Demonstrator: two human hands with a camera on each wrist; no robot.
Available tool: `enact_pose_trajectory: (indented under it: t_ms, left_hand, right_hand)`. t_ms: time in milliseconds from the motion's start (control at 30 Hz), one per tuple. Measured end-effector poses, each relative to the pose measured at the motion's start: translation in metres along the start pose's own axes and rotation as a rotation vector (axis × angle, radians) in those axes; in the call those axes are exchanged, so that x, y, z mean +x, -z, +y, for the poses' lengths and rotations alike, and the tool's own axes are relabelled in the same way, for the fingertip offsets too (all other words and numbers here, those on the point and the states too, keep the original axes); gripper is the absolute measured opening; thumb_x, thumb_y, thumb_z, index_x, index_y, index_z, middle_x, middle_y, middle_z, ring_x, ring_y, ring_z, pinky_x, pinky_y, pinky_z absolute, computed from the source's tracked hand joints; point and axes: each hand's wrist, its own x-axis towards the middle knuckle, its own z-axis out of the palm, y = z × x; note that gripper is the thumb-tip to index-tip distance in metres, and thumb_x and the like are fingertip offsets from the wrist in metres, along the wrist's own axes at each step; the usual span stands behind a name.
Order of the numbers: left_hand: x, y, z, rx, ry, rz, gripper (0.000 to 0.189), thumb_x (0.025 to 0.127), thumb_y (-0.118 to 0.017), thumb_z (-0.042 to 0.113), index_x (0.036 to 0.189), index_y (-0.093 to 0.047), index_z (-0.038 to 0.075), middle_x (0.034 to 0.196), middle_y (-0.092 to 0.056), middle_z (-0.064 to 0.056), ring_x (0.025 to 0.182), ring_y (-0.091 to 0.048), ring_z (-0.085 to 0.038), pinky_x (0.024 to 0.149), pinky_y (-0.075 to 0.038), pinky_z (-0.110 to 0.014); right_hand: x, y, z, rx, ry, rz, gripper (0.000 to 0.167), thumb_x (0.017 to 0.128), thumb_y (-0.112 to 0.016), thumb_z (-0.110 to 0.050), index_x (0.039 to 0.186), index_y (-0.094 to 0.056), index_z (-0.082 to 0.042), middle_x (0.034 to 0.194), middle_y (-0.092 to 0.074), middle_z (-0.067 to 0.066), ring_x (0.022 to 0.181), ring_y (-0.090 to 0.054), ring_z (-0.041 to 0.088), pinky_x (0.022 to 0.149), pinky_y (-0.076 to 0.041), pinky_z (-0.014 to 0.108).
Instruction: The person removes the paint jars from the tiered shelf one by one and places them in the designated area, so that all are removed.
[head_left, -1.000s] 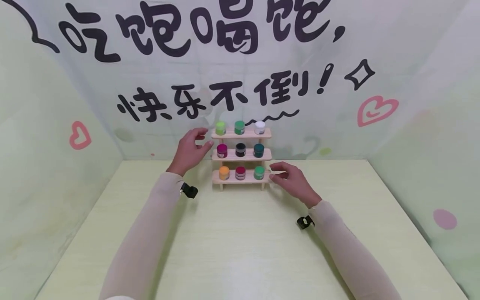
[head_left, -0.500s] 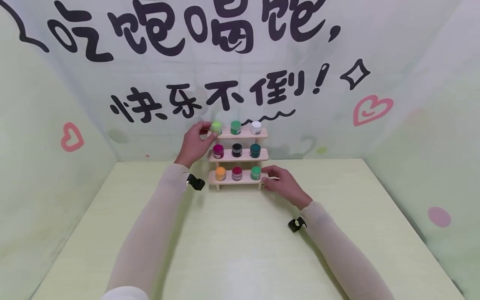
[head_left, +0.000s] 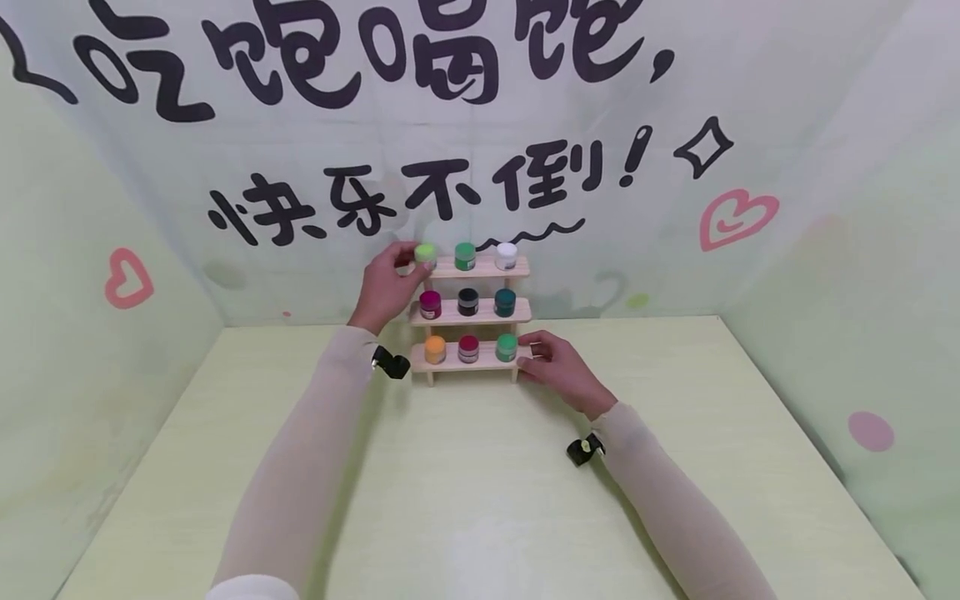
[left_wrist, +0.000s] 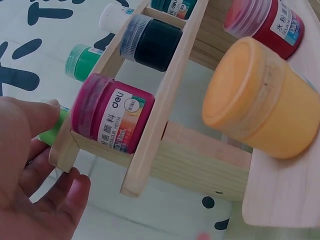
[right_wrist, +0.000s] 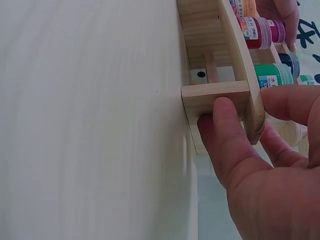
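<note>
A three-tier wooden display rack (head_left: 450,363) holds several small paint jars, lined up on each tier. At its top left end my left hand (head_left: 386,287) holds the lime-green paint jar (head_left: 425,255), thumb in front and fingers behind. In the left wrist view that jar (left_wrist: 56,129) is partly hidden by the hand and the shelf end, with lower fingertips (left_wrist: 72,182) close under the shelf. My right hand (head_left: 561,371) grips the bottom tier's right end, beside a green jar (head_left: 507,347). In the right wrist view two fingers (right_wrist: 225,117) press against the rack's leg.
The rack stands at the back of a pale table (head_left: 480,483). A cloth backdrop (head_left: 645,250) with black lettering and hearts rises close behind it. Magenta (head_left: 430,305), black (head_left: 468,302) and orange (head_left: 435,350) jars sit near the hands.
Both hands have come in to the rack: the left around the lime-green paint jar, the right onto the bottom tier's end. The head view has shifted slightly, moving the scene left.
</note>
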Motion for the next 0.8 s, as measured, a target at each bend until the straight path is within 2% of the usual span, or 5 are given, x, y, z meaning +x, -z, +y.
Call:
enact_pose_trajectory:
  t_ms: [233, 500, 800]
  left_hand:
    - [-0.004, 0.007, -0.003, -0.03, -0.003, 0.009, 0.05, 0.101, -0.074, 0.031, 0.145, -0.06, 0.013, 0.141, -0.064, -0.009, 0.133, -0.06, -0.027, 0.112, -0.055, -0.043]
    - [-0.014, 0.019, -0.005, -0.072, 0.008, 0.025, 0.049, 0.101, -0.075, 0.029, 0.143, -0.06, 0.009, 0.139, -0.066, -0.012, 0.129, -0.064, -0.027, 0.111, -0.056, -0.042]
    - [-0.026, 0.037, -0.014, -0.141, 0.052, 0.03, 0.046, 0.099, -0.076, 0.023, 0.14, -0.06, 0.008, 0.14, -0.066, -0.012, 0.128, -0.068, -0.027, 0.102, -0.06, -0.032]
  right_hand:
    - [0.0, 0.0, 0.0, -0.003, -0.007, 0.012, 0.04, 0.104, -0.069, -0.013, 0.142, -0.058, -0.008, 0.13, -0.063, 0.02, 0.108, -0.066, 0.025, 0.098, -0.063, 0.038]
    - [0.0, 0.001, 0.001, 0.026, -0.023, 0.027, 0.041, 0.103, -0.07, -0.013, 0.142, -0.059, -0.008, 0.13, -0.065, 0.019, 0.107, -0.066, 0.023, 0.1, -0.062, 0.038]
    - [0.002, 0.002, -0.001, -0.034, -0.055, 0.045, 0.041, 0.101, -0.073, -0.017, 0.14, -0.062, -0.012, 0.14, -0.063, 0.017, 0.12, -0.063, 0.029, 0.102, -0.061, 0.039]
